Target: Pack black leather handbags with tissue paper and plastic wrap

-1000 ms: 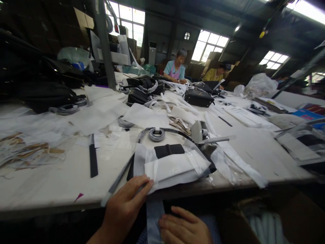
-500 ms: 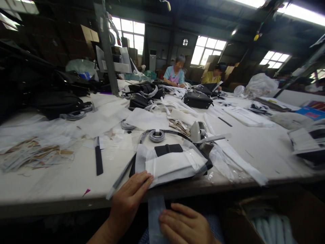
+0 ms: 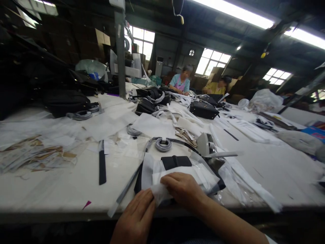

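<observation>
A black handbag (image 3: 220, 183) lies at the table's front edge, partly covered by white wrapping paper (image 3: 200, 174). Its dark buckle strap (image 3: 176, 162) shows above the paper, and a wrapped grey coil (image 3: 163, 145) sits inside the curve of the handle. My right hand (image 3: 184, 189) reaches across the bag's front, fingers closed on a strip of thin translucent sheet (image 3: 159, 194). At the bag's lower left, my left hand (image 3: 138, 215) has its fingers together, pressing the same sheet's left end. The thumbs are mostly hidden.
A tape dispenser (image 3: 203, 144) stands behind the bag's right side. Left of the bag lies a black-handled knife (image 3: 102, 166), beyond it paper scraps (image 3: 38, 157). More black bags (image 3: 204, 109) and a metal post (image 3: 121, 54) stand farther back. Two people work across the table.
My right hand has risen from below the table edge onto the bag's front, bringing the translucent strip up with it. My left hand stays at the bag's lower left. The view has shifted.
</observation>
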`<state>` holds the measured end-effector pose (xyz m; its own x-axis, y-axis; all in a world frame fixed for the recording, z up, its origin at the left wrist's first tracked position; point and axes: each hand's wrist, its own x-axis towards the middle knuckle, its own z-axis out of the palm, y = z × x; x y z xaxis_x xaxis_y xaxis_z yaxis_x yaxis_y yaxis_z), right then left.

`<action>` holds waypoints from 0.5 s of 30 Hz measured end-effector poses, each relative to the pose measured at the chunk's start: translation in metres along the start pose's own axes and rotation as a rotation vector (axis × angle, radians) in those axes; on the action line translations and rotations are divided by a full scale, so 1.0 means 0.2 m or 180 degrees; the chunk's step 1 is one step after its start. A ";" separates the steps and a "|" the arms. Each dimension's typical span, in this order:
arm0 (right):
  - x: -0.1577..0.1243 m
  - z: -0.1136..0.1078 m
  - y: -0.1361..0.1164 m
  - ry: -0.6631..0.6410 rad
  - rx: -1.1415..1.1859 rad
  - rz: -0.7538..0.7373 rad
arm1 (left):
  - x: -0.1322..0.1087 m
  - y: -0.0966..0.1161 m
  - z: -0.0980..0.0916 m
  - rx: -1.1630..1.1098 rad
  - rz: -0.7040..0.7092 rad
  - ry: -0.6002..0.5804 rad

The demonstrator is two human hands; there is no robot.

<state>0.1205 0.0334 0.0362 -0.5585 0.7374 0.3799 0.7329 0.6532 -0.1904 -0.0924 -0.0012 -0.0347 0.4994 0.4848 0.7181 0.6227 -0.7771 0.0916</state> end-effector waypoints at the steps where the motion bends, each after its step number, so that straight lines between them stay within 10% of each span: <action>1: 0.01 0.01 0.01 -0.0131 0.0095 0.0211 | 0.00 0.00 0.00 -0.0007 0.0006 0.0058; 8: 0.04 0.04 0.03 -0.0573 0.0656 0.1206 | 0.06 -0.01 -0.02 -0.0191 -0.0542 -0.0031; 15: 0.06 0.07 0.02 -0.0690 0.0476 0.1520 | 0.13 -0.03 -0.01 -0.0030 -0.0179 -0.0358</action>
<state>0.1122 0.0477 0.0278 -0.2560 0.9663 0.0273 0.8703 0.2427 -0.4286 -0.0848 0.0154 -0.0145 0.5286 0.5694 0.6296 0.6463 -0.7508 0.1364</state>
